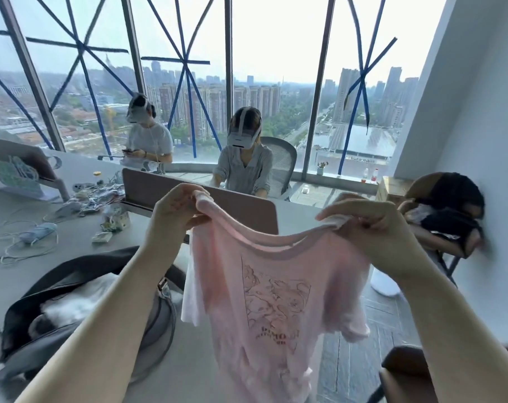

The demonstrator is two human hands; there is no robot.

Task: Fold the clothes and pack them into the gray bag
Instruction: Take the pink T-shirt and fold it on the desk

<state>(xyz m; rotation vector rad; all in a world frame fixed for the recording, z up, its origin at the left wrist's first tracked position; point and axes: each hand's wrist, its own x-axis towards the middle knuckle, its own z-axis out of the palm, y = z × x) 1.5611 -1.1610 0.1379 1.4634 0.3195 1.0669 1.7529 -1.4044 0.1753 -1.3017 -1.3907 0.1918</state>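
Both hands, left hand (175, 210) and right hand (372, 225), are pinching the pink shirt (270, 295) unfolded, fingers clamped on its shoulders. The gray bag (81, 303), at eight o'clock on the counter (11, 274), is already holding clothes.

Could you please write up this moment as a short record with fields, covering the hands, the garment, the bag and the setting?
left hand: left hand pinches one shoulder of the pink T-shirt
right hand: right hand grips the other shoulder
garment: held up in the air, unfolded, printed side toward the camera
bag: gray bag lies open on the white table, white fabric inside
task stage: this shirt not yet folded or packed
background: two seated people with headsets by the windows
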